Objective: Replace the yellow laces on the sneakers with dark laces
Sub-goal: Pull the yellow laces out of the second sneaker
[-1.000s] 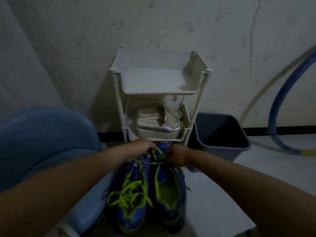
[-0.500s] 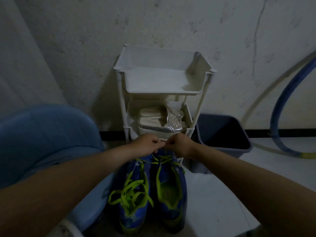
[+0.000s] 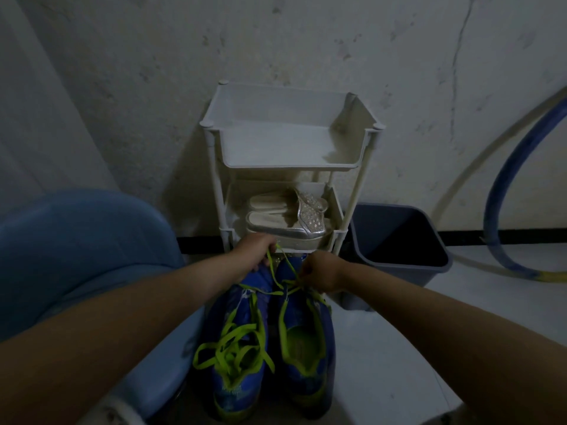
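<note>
A stained wall (image 3: 153,72) fills the background, with a big blue tub (image 3: 76,240) at the left and a blue hose (image 3: 503,179) curving down at the right. A white rack (image 3: 288,165) stands against the wall, and a grey bin (image 3: 435,273) sits just beside it. A pair of silver sandals (image 3: 285,231) lies on the rack's lower shelf. In front of the rack two blue sneakers (image 3: 306,372) stand side by side on the floor (image 3: 383,348), toes toward the rack. The left hand (image 3: 254,253) is at the toe end, its fingers curled round a strand of the yellow lace (image 3: 288,286) that rises from the right sneaker. The right hand (image 3: 322,274) is just beside it, and its curled fingers seem to pinch the same lace. The job looks to be at an early stage. The right sneaker seems unlaced down to the eyelets near its toe. The left sneaker has a slack lace (image 3: 242,345) heaped over its opening, and it is not yet pulled out. No dark laces are in view, so all the relacing is left to do. The fingertips of both hands are hidden behind the knuckles. The dim light makes the eyelets hard to make out, and the tub and hose are cut off at the frame edges.
</note>
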A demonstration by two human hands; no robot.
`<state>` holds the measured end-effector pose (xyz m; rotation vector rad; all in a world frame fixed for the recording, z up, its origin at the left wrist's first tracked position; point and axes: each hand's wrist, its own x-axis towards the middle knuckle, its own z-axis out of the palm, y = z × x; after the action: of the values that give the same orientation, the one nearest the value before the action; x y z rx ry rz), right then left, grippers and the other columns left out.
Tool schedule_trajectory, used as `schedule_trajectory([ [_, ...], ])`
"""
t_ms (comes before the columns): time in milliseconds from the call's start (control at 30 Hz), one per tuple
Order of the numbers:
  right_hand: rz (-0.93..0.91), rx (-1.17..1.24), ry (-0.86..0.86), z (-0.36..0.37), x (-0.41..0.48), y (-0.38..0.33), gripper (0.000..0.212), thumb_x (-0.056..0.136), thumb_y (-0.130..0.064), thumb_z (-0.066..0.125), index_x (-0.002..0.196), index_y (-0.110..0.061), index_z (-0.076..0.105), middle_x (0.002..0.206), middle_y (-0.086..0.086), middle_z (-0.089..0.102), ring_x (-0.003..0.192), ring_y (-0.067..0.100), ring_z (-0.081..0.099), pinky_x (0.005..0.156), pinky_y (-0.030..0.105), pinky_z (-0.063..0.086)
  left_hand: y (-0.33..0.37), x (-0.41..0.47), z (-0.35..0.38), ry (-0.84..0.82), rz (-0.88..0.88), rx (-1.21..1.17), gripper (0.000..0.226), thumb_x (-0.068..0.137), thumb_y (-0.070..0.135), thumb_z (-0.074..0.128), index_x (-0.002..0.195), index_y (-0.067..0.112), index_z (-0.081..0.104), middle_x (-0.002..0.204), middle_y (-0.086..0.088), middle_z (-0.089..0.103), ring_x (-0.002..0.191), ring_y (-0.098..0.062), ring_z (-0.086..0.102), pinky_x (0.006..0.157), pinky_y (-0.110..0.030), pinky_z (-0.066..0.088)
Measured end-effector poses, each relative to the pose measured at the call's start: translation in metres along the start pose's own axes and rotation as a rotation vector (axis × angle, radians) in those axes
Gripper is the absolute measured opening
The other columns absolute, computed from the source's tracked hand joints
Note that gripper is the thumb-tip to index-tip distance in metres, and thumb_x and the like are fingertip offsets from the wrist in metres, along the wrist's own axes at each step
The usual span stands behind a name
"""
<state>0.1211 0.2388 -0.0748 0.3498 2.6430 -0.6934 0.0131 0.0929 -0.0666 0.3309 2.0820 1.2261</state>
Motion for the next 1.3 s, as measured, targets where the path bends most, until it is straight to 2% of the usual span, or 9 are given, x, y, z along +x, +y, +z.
schedule_trajectory([
  [167, -0.094, 0.282, 0.248, -0.008, 0.002, -0.009, 0.014, 0.096, -0.024, 0.061, 0.083, -0.021, 0.066, 0.068, -0.008, 0.057, 0.059, 0.003, 0.052, 0.061, 0.022, 0.041, 0.006, -0.002, -0.003, -0.014, 0.178, 0.019, 0.026, 0.100, 0.022, 0.042, 0.097, 0.015, 0.067, 0.106, -0.006, 0.067, 0.053, -0.016, 0.048, 0.045, -0.020, 0.034],
  [300, -0.118, 0.308, 0.262, -0.010, 0.000, -0.012, 0.012, 0.096, -0.022, 0.060, 0.088, -0.017, 0.067, 0.069, -0.008, 0.056, 0.058, 0.001, 0.050, 0.059, 0.021, 0.040, 0.012, -0.006, -0.002, -0.057, 0.257, -0.033, 0.029, 0.100, 0.029, 0.048, 0.101, 0.009, 0.069, 0.091, -0.004, 0.070, 0.045, -0.014, 0.048, 0.038, -0.015, 0.034],
  [467, -0.065, 0.281, 0.280, -0.008, 0.003, -0.011, 0.026, 0.096, -0.025, 0.061, 0.070, -0.026, 0.060, 0.063, -0.006, 0.057, 0.056, 0.005, 0.054, 0.059, 0.024, 0.045, -0.003, -0.002, -0.007, -0.013, 0.484, 0.551, 0.031, 0.096, 0.038, 0.056, 0.070, 0.022, 0.063, 0.070, 0.003, 0.061, 0.068, -0.014, 0.057, 0.063, -0.032, 0.042],
  [667, -0.004, 0.041, 0.029, -0.001, 0.003, -0.006, 0.017, 0.095, -0.026, 0.060, 0.080, -0.020, 0.067, 0.073, -0.002, 0.063, 0.060, 0.005, 0.056, 0.063, 0.023, 0.048, 0.009, 0.003, -0.007, 0.126, 0.373, 0.077, 0.035, 0.101, 0.019, 0.046, 0.066, 0.017, 0.053, 0.064, 0.002, 0.045, 0.064, -0.014, 0.044, 0.065, -0.029, 0.033],
  [767, 0.050, 0.007, -0.014, 0.004, 0.005, -0.003, 0.022, 0.096, -0.027, 0.058, 0.091, -0.010, 0.071, 0.085, 0.011, 0.071, 0.068, 0.015, 0.064, 0.072, 0.031, 0.057, 0.008, 0.001, -0.012, 0.205, 0.418, 0.114, 0.035, 0.101, 0.018, 0.045, 0.066, 0.016, 0.051, 0.065, 0.003, 0.044, 0.062, -0.011, 0.043, 0.061, -0.028, 0.032],
  [900, -0.002, -0.052, 0.025, 0.001, 0.004, -0.002, 0.019, 0.096, -0.028, 0.058, 0.090, -0.013, 0.069, 0.084, 0.004, 0.065, 0.076, 0.014, 0.061, 0.071, 0.027, 0.049, 0.002, 0.003, -0.017, 0.217, 0.508, 0.249, 0.027, 0.095, 0.016, 0.051, 0.072, 0.027, 0.061, 0.081, 0.006, 0.059, 0.076, -0.010, 0.055, 0.065, -0.027, 0.041],
  [1100, -0.147, 0.302, 0.274, -0.015, 0.002, -0.020, 0.013, 0.093, -0.024, 0.064, 0.081, -0.020, 0.067, 0.071, -0.005, 0.061, 0.058, 0.002, 0.053, 0.064, 0.026, 0.047, 0.003, -0.002, -0.016, 0.183, 0.685, 0.382, 0.041, 0.080, 0.017, 0.039, 0.102, 0.023, 0.072, 0.110, 0.004, 0.066, 0.106, -0.011, 0.057, 0.091, -0.027, 0.046],
  [1200, -0.143, 0.248, 0.248, -0.014, 0.002, -0.020, 0.014, 0.094, -0.022, 0.063, 0.083, -0.015, 0.068, 0.075, 0.001, 0.064, 0.058, 0.003, 0.054, 0.071, 0.032, 0.050, 0.005, -0.005, -0.011, 0.105, 0.737, 0.453, 0.038, 0.087, 0.028, 0.042, 0.111, 0.024, 0.071, 0.111, 0.008, 0.067, 0.104, -0.007, 0.058, 0.088, -0.026, 0.046],
  [1300, -0.113, 0.213, 0.249, -0.012, 0.003, -0.016, 0.022, 0.096, -0.021, 0.061, 0.092, -0.002, 0.071, 0.073, 0.010, 0.065, 0.049, 0.003, 0.054, 0.057, 0.020, 0.047, 0.001, -0.008, -0.007, 0.020, 0.683, 0.576, 0.023, 0.089, 0.042, 0.052, 0.104, 0.036, 0.068, 0.098, 0.016, 0.067, 0.091, -0.004, 0.061, 0.077, -0.028, 0.050],
])
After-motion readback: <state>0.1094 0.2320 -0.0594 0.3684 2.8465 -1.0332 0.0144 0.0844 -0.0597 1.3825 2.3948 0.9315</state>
